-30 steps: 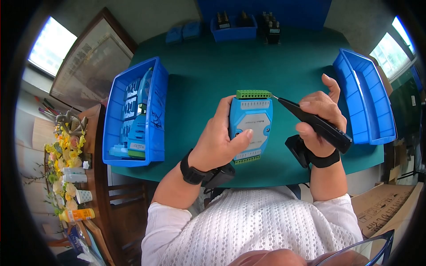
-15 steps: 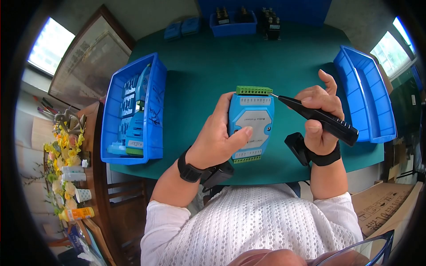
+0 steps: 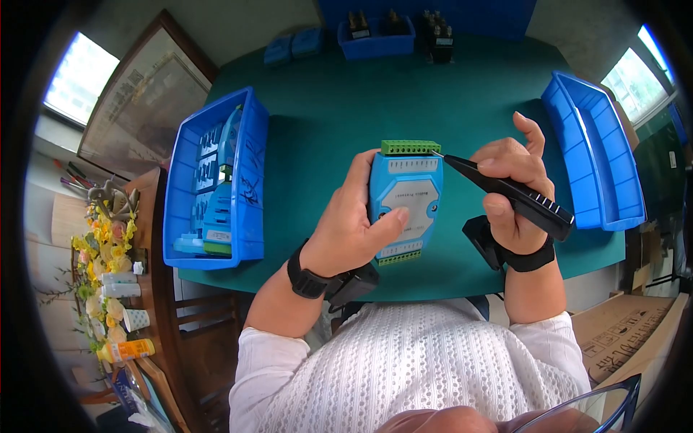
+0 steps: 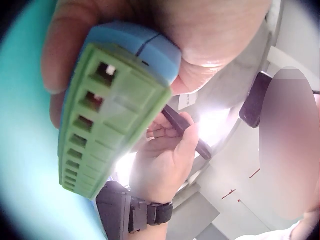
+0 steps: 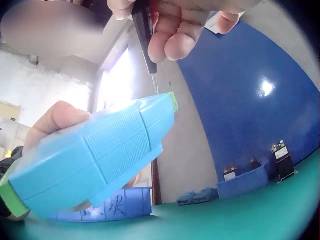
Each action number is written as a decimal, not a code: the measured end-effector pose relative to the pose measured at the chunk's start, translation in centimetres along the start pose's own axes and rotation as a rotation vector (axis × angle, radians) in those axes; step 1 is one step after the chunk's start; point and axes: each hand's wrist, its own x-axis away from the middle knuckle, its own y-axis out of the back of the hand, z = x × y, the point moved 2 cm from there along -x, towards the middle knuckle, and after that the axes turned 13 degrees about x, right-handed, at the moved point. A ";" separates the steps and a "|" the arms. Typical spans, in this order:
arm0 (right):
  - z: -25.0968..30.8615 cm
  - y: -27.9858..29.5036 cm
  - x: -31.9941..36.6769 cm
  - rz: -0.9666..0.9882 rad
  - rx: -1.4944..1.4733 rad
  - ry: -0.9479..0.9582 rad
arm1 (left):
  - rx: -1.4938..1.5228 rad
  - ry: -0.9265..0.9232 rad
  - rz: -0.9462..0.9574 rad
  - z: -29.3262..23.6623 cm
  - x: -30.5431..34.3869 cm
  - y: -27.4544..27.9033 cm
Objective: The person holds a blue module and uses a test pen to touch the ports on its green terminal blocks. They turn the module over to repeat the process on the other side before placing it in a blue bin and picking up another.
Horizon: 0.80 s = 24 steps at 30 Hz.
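blue module (image 3: 420, 189), partly covered by gripping left fingers (image 3: 388, 226), possibly touches the tool (image 3: 533, 204) right fingers (image 3: 514, 162) hold.

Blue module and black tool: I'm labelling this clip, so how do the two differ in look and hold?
The blue module is a broad block with green terminal strips; the black tool is slim, tapering to a thin metal tip. The left hand grips the module, the right hand the tool. Both are held above the green table.

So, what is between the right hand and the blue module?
The front of the black tool, pointing toward the green connector, as the head view shows.
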 end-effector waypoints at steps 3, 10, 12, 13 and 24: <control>0.5 0.2 -0.5 0.044 0.054 0.049 | -0.028 -0.020 -0.016 0.1 0.0 0.0; 1.1 0.3 -0.9 0.064 0.130 0.091 | -0.033 -0.011 -0.023 0.0 0.0 0.2; 0.9 0.4 -0.7 0.050 0.096 0.064 | -0.027 -0.007 -0.017 0.1 0.0 0.1; 0.8 0.4 -0.6 0.037 0.073 0.046 | -0.024 -0.011 -0.012 0.1 0.0 0.1; -0.6 1.3 0.3 -0.285 -0.208 -0.153 | 0.211 0.141 0.024 -0.5 0.1 -0.2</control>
